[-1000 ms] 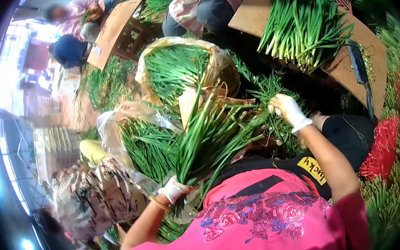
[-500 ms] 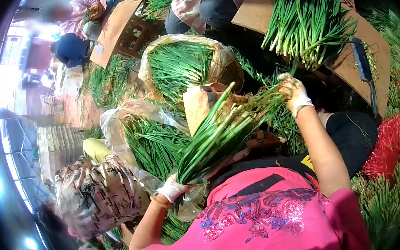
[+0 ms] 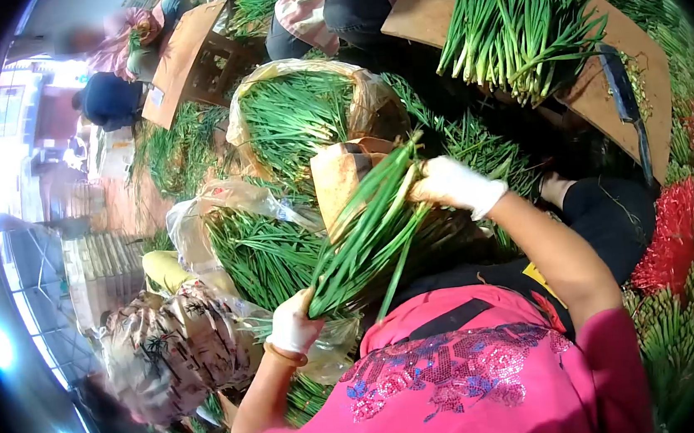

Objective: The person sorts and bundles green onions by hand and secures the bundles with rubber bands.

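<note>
A bunch of green onions (image 3: 366, 235) slants across my lap between both hands, leaf ends low on the left and pale stems up on the right. In a white glove, my left hand (image 3: 295, 323) is closed around the leaf end. My right hand (image 3: 448, 186), also gloved in white, closes on the stem end near the top of the bunch. A few leaves hang loose below it. Directly behind the bunch stands a tan carton-like piece (image 3: 336, 188), partly covered by the leaves.
Bagged greens stand in a lined basket (image 3: 295, 113) and a clear plastic bag (image 3: 263, 254). At the upper right, a pile of green onions (image 3: 513, 29) and a knife (image 3: 622, 94) lie on a board (image 3: 649, 75). Red twine (image 3: 668, 240) lies right. Other people sit beyond.
My right hand has moved left and closer to the bunch, from the straggly root end onto the stems. The tangled, brownish strands it gripped are no longer in that hand.
</note>
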Demonstrator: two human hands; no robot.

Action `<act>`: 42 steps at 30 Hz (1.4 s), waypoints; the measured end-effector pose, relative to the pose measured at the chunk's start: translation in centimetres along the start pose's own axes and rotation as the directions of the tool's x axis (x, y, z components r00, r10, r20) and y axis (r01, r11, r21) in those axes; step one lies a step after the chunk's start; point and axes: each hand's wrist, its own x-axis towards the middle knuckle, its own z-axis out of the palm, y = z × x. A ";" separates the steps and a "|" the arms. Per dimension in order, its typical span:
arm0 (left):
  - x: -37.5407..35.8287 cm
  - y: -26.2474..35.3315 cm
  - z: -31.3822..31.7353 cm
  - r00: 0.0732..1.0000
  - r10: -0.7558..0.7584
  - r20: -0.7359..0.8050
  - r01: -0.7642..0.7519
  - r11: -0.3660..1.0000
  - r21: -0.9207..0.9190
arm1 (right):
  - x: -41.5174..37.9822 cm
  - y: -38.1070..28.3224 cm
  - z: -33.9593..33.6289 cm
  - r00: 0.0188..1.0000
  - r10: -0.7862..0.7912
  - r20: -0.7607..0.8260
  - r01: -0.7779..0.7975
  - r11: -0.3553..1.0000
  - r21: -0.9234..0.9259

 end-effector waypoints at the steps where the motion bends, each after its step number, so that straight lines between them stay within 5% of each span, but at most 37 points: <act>1: -0.2 0.6 -0.7 0.997 -0.080 -0.012 0.079 0.992 -0.103 | -1.6 -1.5 -1.2 0.998 -0.064 0.029 0.048 0.923 0.382; 2: -0.4 0.5 -0.1 0.989 -0.145 -0.026 0.130 0.941 -0.311 | -1.9 0.2 -2.2 0.918 -0.333 -0.215 0.379 0.897 0.227; 3: -1.0 -0.2 0.9 0.963 -0.254 0.095 0.267 0.835 -0.481 | -2.5 -0.2 -4.3 0.966 -0.007 -0.257 0.118 0.902 0.416; 4: -1.3 -1.5 1.9 0.920 -0.323 0.221 0.389 0.689 -0.611 | -3.0 1.9 -6.1 0.875 0.241 -0.419 0.135 0.711 0.691; 5: -1.7 -3.4 3.0 0.905 -0.319 0.280 0.423 0.738 -0.526 | -4.1 4.9 -7.1 0.818 0.345 -0.460 0.057 0.748 0.662; 6: -2.1 -4.8 4.3 0.906 -0.313 0.283 0.422 0.680 -0.599 | -3.2 10.0 -7.4 0.819 0.347 -0.457 0.018 0.780 0.626; 7: -1.8 -4.7 3.9 0.843 -0.352 0.408 0.536 0.613 -0.580 | -4.1 12.3 -7.1 0.847 0.240 -0.475 -0.084 0.941 0.327; 8: -1.9 -4.5 3.7 0.758 -0.383 0.528 0.649 0.530 -0.546 | -4.3 13.3 -6.0 0.814 0.288 -0.505 -0.070 0.911 0.407; 11: -1.3 -4.1 4.1 0.756 -0.370 0.540 0.654 0.462 -0.598 | -4.2 11.5 -4.5 0.837 0.122 -0.533 -0.094 0.992 0.079; 12: -1.4 -3.8 4.0 0.747 -0.376 0.548 0.665 0.418 -0.619 | -3.9 9.7 -3.7 0.840 0.144 -0.524 -0.065 0.984 0.166; 14: -1.6 -5.3 5.2 0.754 -0.335 0.565 0.654 0.453 -0.605 | -3.1 7.8 -2.7 0.841 0.015 -0.542 -0.054 0.997 -0.057; 16: -1.7 -5.6 6.2 0.761 -0.314 0.567 0.649 0.369 -0.666 | -2.5 4.2 -1.8 0.881 0.124 -0.457 -0.129 0.991 0.021; 17: -2.1 -6.6 6.9 0.760 -0.292 0.581 0.650 0.338 -0.681 | -1.9 4.2 -1.3 0.878 0.005 -0.479 0.012 0.999 0.033; 18: -2.2 -6.7 7.0 0.767 -0.276 0.579 0.642 0.339 -0.688 | -1.9 2.4 -1.5 0.904 0.086 -0.418 -0.031 0.990 0.138; 20: -2.1 -6.6 7.4 0.783 -0.238 0.575 0.622 0.340 -0.706 | 0.2 5.2 -0.4 0.917 -0.036 -0.398 0.044 0.999 0.012; 21: -2.0 -6.6 7.6 0.798 -0.222 0.561 0.598 0.410 -0.688 | 0.9 5.1 -0.2 0.986 0.113 -0.126 -0.096 0.987 0.129; 22: -1.8 -6.5 7.8 0.814 -0.206 0.544 0.568 0.477 -0.670 | 0.4 4.9 0.6 1.000 0.001 -0.026 0.003 0.990 0.141; 24: -2.3 -5.5 8.5 0.822 -0.285 0.493 0.569 0.413 -0.711 | 1.1 8.5 3.3 0.973 -0.089 0.214 0.171 0.899 -0.403; 26: -3.0 -7.7 11.1 0.778 -0.336 0.531 0.627 0.465 -0.625 | -0.6 9.8 1.5 0.990 -0.136 0.025 0.133 0.893 -0.431; 28: -2.9 -7.6 11.2 0.797 -0.290 0.531 0.596 0.522 -0.610 | -3.2 13.6 -3.3 0.941 0.168 -0.295 -0.328 0.674 -0.662; 30: -1.9 -5.7 9.6 0.817 -0.273 0.507 0.567 0.535 -0.626 | -5.1 15.2 -5.8 0.916 0.130 -0.380 -0.381 0.580 -0.720; 32: -2.5 -5.4 9.9 0.842 -0.263 0.472 0.535 0.528 -0.660 | -5.3 12.4 -5.9 0.968 -0.085 -0.236 -0.129 0.638 -0.759; 33: -2.3 -5.2 10.0 0.837 -0.277 0.473 0.545 0.505 -0.669 | -5.5 5.4 -4.8 0.956 0.193 -0.219 -0.272 0.864 -0.424; 34: -2.1 -4.9 10.1 0.832 -0.293 0.472 0.555 0.483 -0.678 | -5.1 3.2 -2.9 0.926 0.374 -0.053 -0.374 0.927 0.004; 35: -2.1 -4.5 9.9 0.825 -0.313 0.472 0.566 0.460 -0.684 | -4.8 2.9 -0.5 0.950 0.308 0.052 -0.312 0.931 0.191; 36: -2.2 -4.1 9.5 0.817 -0.335 0.470 0.577 0.439 -0.689 | -4.4 1.0 0.9 0.935 0.322 0.148 -0.340 0.934 0.114; 37: -1.9 -2.2 7.9 0.791 -0.376 0.483 0.592 0.272 -0.758 | -3.6 1.0 2.2 0.919 0.262 0.295 -0.284 0.958 0.032; 38: -1.5 -0.3 6.3 0.823 -0.348 0.448 0.538 0.231 -0.811 | -1.7 6.7 5.4 0.922 -0.344 0.177 0.362 0.928 -0.086; 40: -1.1 3.1 2.8 0.873 -0.302 0.383 0.436 0.129 -0.891 | -3.0 1.7 3.2 0.998 0.060 -0.005 -0.059 0.991 0.121; 41: -1.0 4.5 1.2 0.865 -0.319 0.388 0.448 0.143 -0.882 | -4.6 -0.3 1.6 0.973 0.224 -0.058 -0.155 0.819 0.552; 42: -1.3 3.0 1.3 0.832 -0.310 0.459 0.527 0.188 -0.829 | -5.3 0.9 -0.7 0.962 0.227 -0.150 -0.074 0.747 0.661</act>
